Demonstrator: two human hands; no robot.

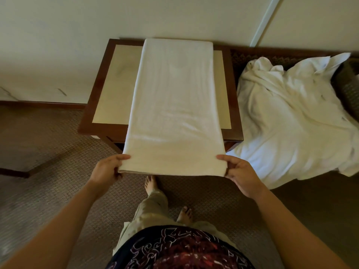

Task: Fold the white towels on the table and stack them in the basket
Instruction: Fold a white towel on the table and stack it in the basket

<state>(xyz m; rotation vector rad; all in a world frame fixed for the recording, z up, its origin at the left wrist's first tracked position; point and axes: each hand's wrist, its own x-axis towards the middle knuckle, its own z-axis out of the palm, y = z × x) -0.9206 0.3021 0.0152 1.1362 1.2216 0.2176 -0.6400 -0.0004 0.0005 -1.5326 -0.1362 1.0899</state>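
A long white towel (175,105), folded into a narrow strip, lies lengthwise across the small wooden table (108,90) and overhangs its near edge. My left hand (107,169) pinches the towel's near left corner, thumb on top. My right hand (240,172) pinches the near right corner the same way. Both hands hold that end up in the air in front of the table. To the right lies a heap of crumpled white towels (291,113) over a dark woven basket (347,88), of which only a part shows at the right edge.
The table stands against a pale wall (58,45). Patterned brown carpet (48,152) covers the floor. My bare feet (151,185) stand just in front of the table. A dark wooden edge (13,172) juts in at the left.
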